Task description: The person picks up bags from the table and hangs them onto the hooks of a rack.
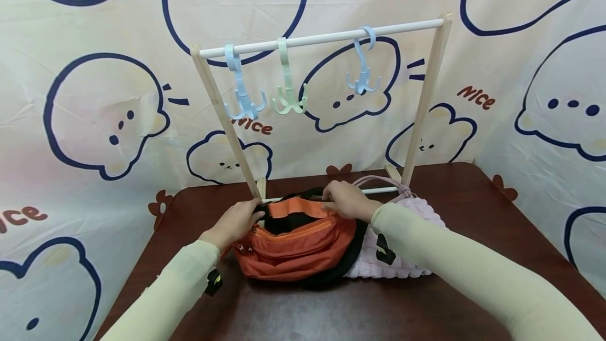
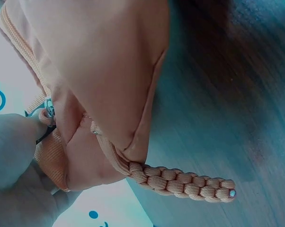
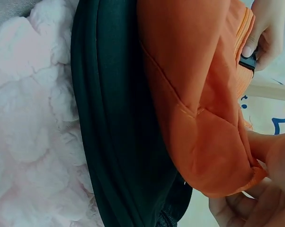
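Observation:
An orange waist bag (image 1: pixel 293 251) with black edging leans back on the table, its zipped side towards me. My left hand (image 1: pixel 236 222) pinches the bag's upper left end, where the right wrist view shows a black buckle (image 3: pixel 248 62) under the thumb. At the upper right end, my right hand (image 1: pixel 349 201) grips the orange fabric, fingers curled behind it. From the left end hangs a braided orange cord (image 2: pixel 185 183), near a metal zipper pull (image 2: pixel 48 108). A puffy pale pink drawstring bag (image 1: pixel 366 259) lies behind and to the right, partly hidden by my right forearm.
A wooden stand with a white rail (image 1: pixel 322 39) rises behind the bags. On it hang a blue hook hanger (image 1: pixel 242 91), a green one (image 1: pixel 288 86) and another blue one (image 1: pixel 362 70). The brown table (image 1: pixel 312 314) meets a cartoon-printed cloth behind.

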A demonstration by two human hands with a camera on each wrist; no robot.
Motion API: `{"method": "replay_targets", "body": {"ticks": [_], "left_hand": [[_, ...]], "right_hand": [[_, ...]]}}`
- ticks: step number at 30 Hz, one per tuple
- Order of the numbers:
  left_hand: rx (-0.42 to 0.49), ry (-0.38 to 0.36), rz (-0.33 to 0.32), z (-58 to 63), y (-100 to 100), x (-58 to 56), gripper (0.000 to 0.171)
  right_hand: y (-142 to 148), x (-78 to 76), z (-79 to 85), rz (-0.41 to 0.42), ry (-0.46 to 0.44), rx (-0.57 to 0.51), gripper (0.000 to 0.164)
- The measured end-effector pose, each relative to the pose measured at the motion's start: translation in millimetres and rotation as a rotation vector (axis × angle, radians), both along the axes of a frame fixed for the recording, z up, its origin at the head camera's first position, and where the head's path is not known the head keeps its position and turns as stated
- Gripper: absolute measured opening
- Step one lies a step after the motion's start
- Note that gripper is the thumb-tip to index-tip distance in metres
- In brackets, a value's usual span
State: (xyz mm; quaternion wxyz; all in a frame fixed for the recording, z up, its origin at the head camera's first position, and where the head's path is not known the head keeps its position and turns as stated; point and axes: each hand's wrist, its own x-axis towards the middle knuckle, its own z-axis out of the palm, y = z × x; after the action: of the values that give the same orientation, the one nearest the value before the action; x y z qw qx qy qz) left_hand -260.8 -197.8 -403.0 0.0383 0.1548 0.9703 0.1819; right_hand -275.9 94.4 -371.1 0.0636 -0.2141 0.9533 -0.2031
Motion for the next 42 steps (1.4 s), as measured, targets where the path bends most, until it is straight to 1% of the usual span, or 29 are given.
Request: {"method": "replay_targets", "body": {"ticks": [7, 11, 18, 28, 35, 42], "left_hand": [[0.019, -0.006, -0.011, 2.3, 0, 7.1, 0.029], [0.026, 0.011, -0.029, 3.2, -1, 10.1, 0.027], [0.038, 0.032, -0.029, 6.2, -3, 15.6, 0.03], [0.074, 0.032, -0.083, 12.1, -2, 21.1, 0.024], [0.082, 0.036, -0.091, 16.8, -2, 23.9, 0.025], [0.105, 0.01, -0.095, 18.0, -4, 23.3, 0.026]], "right_hand": [[4, 7.6, 0.5, 0.02, 0.008, -0.023, 0.014], [6, 11.0, -0.2, 0.036, 0.015, -0.055, 0.013], [11, 16.7, 1.5, 0.061, 0.003, -0.09, 0.014], [19, 28.2, 7.0, 0.093, -0.006, -0.119, 0.014], [21, 31.4, 7.8, 0.073, -0.016, -0.115, 0.016], [24, 31.3, 7.5, 0.056, -0.027, -0.11, 0.017]]}}
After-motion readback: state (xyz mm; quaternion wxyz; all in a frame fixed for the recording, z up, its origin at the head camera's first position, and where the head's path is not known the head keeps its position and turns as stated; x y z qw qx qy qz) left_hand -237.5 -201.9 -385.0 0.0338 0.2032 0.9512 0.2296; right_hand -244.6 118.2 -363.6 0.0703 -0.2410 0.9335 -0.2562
